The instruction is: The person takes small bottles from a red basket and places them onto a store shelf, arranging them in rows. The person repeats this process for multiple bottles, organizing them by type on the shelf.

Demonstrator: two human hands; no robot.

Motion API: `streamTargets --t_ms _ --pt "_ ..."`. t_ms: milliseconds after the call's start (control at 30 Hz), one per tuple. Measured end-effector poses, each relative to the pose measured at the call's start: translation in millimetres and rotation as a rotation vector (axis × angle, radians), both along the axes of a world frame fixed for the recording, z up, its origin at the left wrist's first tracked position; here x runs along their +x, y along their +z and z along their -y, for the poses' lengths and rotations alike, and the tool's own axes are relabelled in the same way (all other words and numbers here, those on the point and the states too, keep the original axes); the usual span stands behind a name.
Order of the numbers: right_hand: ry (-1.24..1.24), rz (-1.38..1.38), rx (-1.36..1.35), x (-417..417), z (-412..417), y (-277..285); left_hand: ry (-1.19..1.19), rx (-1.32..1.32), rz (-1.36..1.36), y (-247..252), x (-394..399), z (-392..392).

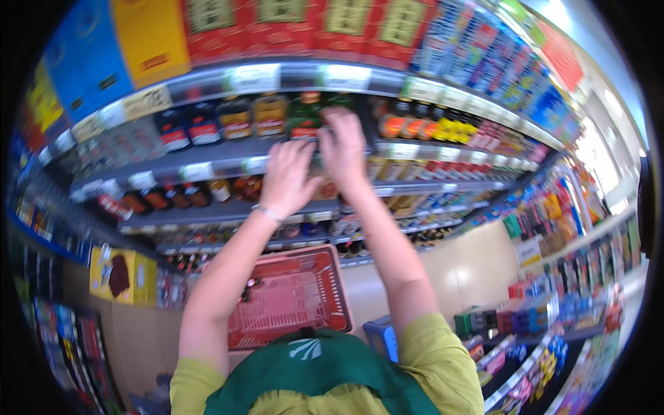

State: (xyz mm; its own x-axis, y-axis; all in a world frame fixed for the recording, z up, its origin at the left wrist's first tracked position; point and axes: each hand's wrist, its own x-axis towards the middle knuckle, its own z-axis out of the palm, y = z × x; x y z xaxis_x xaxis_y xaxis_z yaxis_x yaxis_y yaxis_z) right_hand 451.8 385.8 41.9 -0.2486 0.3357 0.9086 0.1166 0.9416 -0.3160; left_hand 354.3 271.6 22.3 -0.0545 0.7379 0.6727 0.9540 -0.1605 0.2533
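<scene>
Both hands reach to a shelf of bottles. My left hand (289, 176) is at the shelf's front edge, fingers spread, just below a green glass bottle with a red and white label (304, 118). My right hand (343, 145) is raised beside that bottle, its fingers in front of another green bottle (341, 100); whether it touches or grips one is unclear. To the left stand amber bottles (270, 115) and dark bottles with red labels (203, 124). Below the arms is a red plastic shopping basket (290, 298) with a small bottle (249, 291) at its left side.
Red gift boxes (290, 31) line the upper shelf, with cartons (467, 52) to the right. Lower shelves (238, 220) hold more bottles and jars. A yellow box (122, 275) stands on the floor at left, a blue plastic container (381, 337) right of the basket. Display racks (539, 332) flank the right side.
</scene>
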Motion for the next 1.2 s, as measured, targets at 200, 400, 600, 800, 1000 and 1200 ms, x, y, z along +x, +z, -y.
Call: streamTargets --t_ms 200,400,600,800,1000,1200 --pt "-0.145 0.311 0.005 -0.6 21.2 -17.5 0.037 0.038 0.03 -1.6 -14.8 -12.0" --pt "-0.107 0.393 -0.018 -2.4 15.9 -15.7 0.017 -0.032 0.1 4.6 -21.3 -18.0" --pt "-0.118 0.422 -0.025 -4.2 10.8 -17.5 0.025 -0.042 0.102 4.2 -21.9 -24.5" --pt "-0.146 0.402 0.015 -13.5 5.8 -21.5 0.025 -0.064 0.084 3.4 -30.5 -30.3" --pt "-0.179 0.5 0.003 -22.8 -0.6 -18.6 0.078 -0.1 0.036 4.2 -33.2 -36.2" --pt "-0.145 0.524 0.065 -21.6 -8.4 -21.7 0.089 -0.119 0.048 7.5 -31.4 -36.1"
